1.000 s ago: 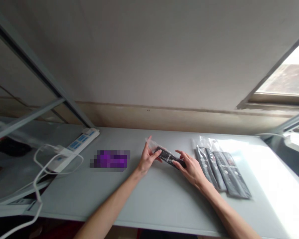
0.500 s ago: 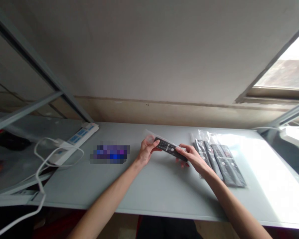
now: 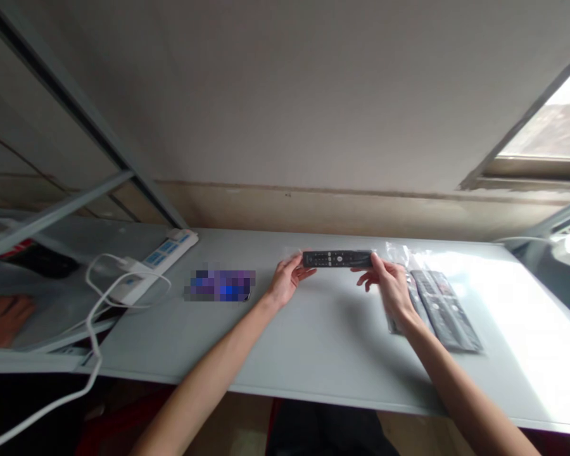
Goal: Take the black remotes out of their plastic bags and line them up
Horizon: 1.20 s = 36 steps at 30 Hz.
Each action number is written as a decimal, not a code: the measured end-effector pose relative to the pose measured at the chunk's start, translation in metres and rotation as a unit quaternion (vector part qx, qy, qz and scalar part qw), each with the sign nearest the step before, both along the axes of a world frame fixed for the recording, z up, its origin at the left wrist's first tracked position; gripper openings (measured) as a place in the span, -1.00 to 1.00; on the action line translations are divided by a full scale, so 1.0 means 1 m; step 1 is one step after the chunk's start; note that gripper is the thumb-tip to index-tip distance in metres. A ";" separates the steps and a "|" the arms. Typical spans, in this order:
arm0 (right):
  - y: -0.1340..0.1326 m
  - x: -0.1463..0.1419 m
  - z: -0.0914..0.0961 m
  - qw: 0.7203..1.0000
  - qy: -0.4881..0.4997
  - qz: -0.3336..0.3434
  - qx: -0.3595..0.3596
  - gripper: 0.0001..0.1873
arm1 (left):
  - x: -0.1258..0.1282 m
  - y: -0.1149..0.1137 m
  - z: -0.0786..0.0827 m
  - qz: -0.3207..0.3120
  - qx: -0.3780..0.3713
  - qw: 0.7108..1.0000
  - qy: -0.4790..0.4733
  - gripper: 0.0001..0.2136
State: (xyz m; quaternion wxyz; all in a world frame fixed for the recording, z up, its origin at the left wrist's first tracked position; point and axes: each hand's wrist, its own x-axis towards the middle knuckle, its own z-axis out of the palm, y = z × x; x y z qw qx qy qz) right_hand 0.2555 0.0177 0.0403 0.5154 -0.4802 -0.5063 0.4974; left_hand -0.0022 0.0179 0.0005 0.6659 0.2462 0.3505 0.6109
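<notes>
Remote (image 3: pixel 336 259) (blk) held btwn hands (image 3: pixel 285 282).

Remote (image 3: pixel 339 259): formerly slanting down to the right, now nearly level, and closer in view to the far edge of the counter (image 3: pixel 308 354). Right hand (image 3: pixel 393 288): shifted outward to the remote's right end, now covering more of the bagged remotes (image 3: pixel 449 310). Co-worker's hand (image 3: pixel 9 320), far left: now more fully visible than half a second earlier.
</notes>
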 end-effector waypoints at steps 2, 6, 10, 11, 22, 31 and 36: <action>0.002 0.002 0.013 0.991 -0.110 -0.029 0.063 -0.32 | -0.001 0.001 0.000 -0.003 -0.005 1.000 -0.008 -0.69; 0.010 0.004 0.053 0.931 -0.290 -0.054 0.216 -0.35 | -0.003 0.001 0.001 0.002 -0.010 1.000 -0.020 -0.65; 0.024 0.002 0.089 0.938 -0.247 -0.022 0.242 -0.41 | -0.004 -0.001 0.003 -0.037 0.019 0.999 -0.014 -0.57; 0.027 0.001 0.095 0.946 -0.216 -0.014 0.239 -0.42 | -0.004 -0.001 0.003 -0.054 0.027 0.998 -0.010 -0.53; 0.056 0.055 0.097 0.971 0.069 -0.111 0.202 -0.76 | -0.003 -0.001 0.004 -0.150 0.037 0.985 0.081 -0.45; 0.049 0.067 0.034 0.946 0.172 -0.256 0.097 -0.56 | 0.003 -0.019 0.021 -0.242 0.122 0.957 0.102 0.03; 0.037 0.040 0.004 0.981 0.127 -0.138 0.049 -0.19 | 0.018 -0.030 0.021 -0.252 0.109 0.945 0.178 -0.10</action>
